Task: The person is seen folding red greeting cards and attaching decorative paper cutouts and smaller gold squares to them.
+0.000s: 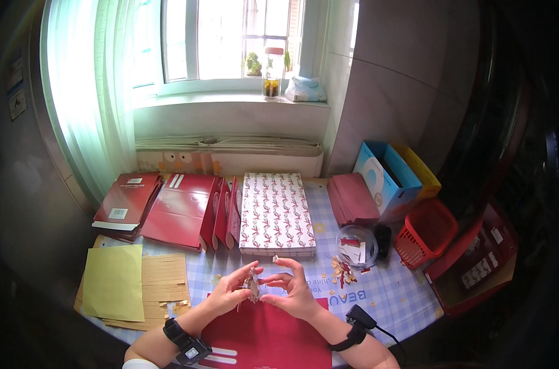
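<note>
Between my two hands is a small crumpled wad of pale paper pieces (252,286), seen nearly edge-on. My left hand (226,293) pinches its left side between thumb and fingers. From the other side, the thumb and a finger of my right hand (292,290) meet its right edge. The right index finger is raised, with a tiny whitish scrap (275,259) at its tip. Under both hands lies a flat red glossy card sheet (270,332) with two white slot-shaped marks at its lower left. Each wrist wears a black strapped device.
Folded red card wallets (180,207) and a patterned white stack (277,212) stand behind. Left are a yellow sheet (113,281) and brown card strips (164,276). Right are a clear tub (374,246), loose scraps (343,272), a red basket (406,244) and a black cable (388,333).
</note>
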Motion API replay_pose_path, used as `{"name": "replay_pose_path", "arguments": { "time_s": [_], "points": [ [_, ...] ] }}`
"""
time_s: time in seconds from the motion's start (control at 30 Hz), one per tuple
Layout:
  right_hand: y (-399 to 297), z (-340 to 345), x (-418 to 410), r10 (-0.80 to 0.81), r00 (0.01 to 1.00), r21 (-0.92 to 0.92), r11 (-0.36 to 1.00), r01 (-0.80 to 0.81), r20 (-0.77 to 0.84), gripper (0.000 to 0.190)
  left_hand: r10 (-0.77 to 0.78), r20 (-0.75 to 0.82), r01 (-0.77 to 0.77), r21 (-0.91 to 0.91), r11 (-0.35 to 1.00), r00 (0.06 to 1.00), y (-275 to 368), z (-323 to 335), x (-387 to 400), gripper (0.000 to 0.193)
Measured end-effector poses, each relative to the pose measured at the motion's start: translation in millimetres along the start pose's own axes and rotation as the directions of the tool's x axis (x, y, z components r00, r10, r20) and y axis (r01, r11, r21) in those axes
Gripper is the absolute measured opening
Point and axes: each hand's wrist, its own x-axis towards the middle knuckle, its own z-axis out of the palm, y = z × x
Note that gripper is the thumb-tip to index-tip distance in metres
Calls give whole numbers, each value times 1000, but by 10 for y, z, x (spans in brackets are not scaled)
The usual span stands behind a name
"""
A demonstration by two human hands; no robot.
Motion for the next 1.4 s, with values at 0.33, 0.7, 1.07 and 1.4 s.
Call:
{"name": "replay_pose_path", "arguments": {
  "time_s": [0.33, 0.7, 1.07, 1.4],
  "points": [
    [-21, -49, 30, 22, 904, -106, 992, -74, -428, 51, 93, -127, -53, 287, 956, 988, -10, -104, 30, 70],
    [27, -59, 29, -169, 864, -329, 944, 4, -475, 50, 442, -92, -27, 966, 257, 892, 96, 1, 49, 58],
    [-163, 126, -54, -578, 815, -804, 501, 321, -35, 49, 77, -242, 36, 430, 902, 967, 106, 194, -15, 66],
    [-142, 163, -81, -443, 896, -640, 681, 356, 28, 59, 81, -199, -46, 174, 984, 977, -53, 116, -11, 70]
  ]
}}
